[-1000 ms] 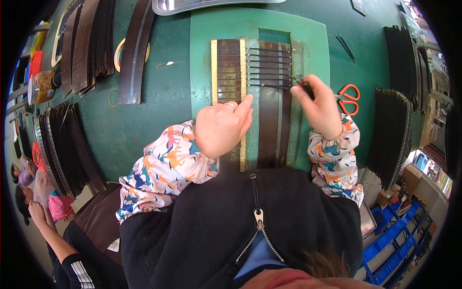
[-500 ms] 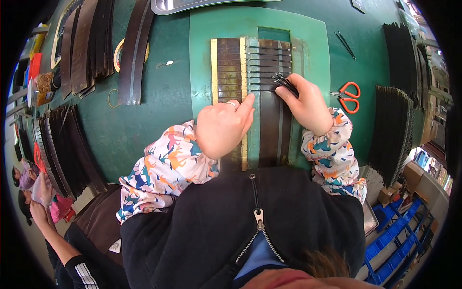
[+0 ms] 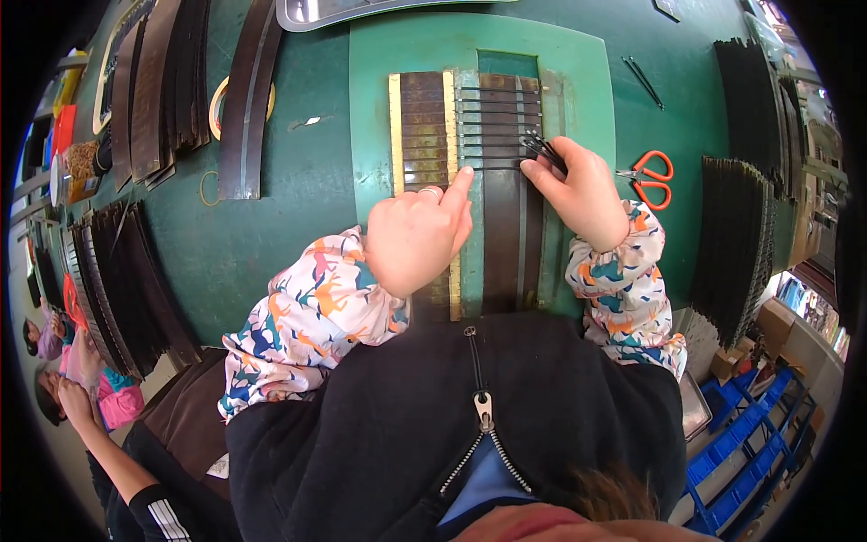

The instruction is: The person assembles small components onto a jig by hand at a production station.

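My left hand (image 3: 420, 239) rests over the slotted metal plate (image 3: 423, 99) with yellow ruled edges. Its index finger is stretched out, the tip at the left end of the lowest thin black cord (image 3: 495, 169); the other fingers are bent. Several such cords lie crosswise in a spaced row over a long dark brown strip (image 3: 499, 226). Closed at the strip's right edge, my right hand (image 3: 582, 190) pinches a bundle of thin black cords (image 3: 544, 149) with pale tips. Plate and strip lie on a light green board (image 3: 578, 81).
Orange-handled scissors (image 3: 652, 185) lie right of the board, with two loose black cords (image 3: 643, 83) farther back. Stacks of dark strips (image 3: 736, 244) stand at right, more strips (image 3: 242, 117) at left. A metal tray (image 3: 361, 13) sits at the back. Another person's arm (image 3: 104, 443) is at lower left.
My right hand has shifted slightly right with the cord bundle, which has turned a little. My left index finger stays by the lowest cord. The whole view has shifted slightly left.
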`<state>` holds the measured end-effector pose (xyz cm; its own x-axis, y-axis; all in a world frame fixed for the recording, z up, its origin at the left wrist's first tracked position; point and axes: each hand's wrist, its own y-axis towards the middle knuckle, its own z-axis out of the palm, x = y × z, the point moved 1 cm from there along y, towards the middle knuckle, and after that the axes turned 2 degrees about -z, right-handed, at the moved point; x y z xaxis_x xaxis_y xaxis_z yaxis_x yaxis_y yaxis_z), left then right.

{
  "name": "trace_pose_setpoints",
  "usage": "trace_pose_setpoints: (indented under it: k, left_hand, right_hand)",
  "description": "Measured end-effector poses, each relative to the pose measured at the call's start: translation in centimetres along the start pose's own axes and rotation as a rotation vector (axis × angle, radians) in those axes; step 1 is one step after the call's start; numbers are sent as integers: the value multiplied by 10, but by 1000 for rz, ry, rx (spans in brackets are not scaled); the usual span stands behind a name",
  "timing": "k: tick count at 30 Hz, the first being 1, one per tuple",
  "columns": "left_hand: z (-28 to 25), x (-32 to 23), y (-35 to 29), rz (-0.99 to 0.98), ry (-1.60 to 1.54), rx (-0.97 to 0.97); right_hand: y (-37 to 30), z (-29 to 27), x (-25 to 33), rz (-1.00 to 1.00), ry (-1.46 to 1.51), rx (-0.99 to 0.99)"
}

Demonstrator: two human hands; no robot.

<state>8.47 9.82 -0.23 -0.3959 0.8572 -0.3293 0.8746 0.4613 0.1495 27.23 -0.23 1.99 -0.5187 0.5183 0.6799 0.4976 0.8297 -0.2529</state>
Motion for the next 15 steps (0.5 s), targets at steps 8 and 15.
trace_pose_setpoints:
  k: [8,15]
  left_hand:
    - [-7,4,1,-20,-104,57]
    - [-19,-6,12,-508,-1415,252]
  right_hand:
    - [-10,-21,-13,-7,-26,-44]
    - [-23,9,13,-246,516,232]
